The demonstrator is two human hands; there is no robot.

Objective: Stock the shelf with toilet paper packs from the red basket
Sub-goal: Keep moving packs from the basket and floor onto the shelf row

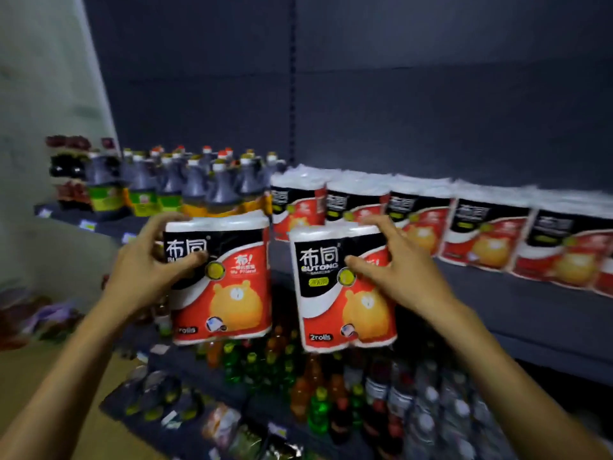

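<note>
My left hand [151,263] grips a two-roll toilet paper pack [229,293], red, black and white with an orange bear, held upright in front of the shelf. My right hand [394,270] grips a second, matching pack [335,300] just to the right of the first. Both packs hang in the air short of the dark shelf board [517,300]. A row of several matching packs [481,234] stands along the back of that shelf, running off to the right. The red basket is not in view.
Dark sauce bottles [199,187] with yellow and green labels fill the shelf's left part, next to the packs. Lower shelves hold coloured drink bottles [298,386] and clear bottles [441,410]. A pale wall [43,94] stands at the left.
</note>
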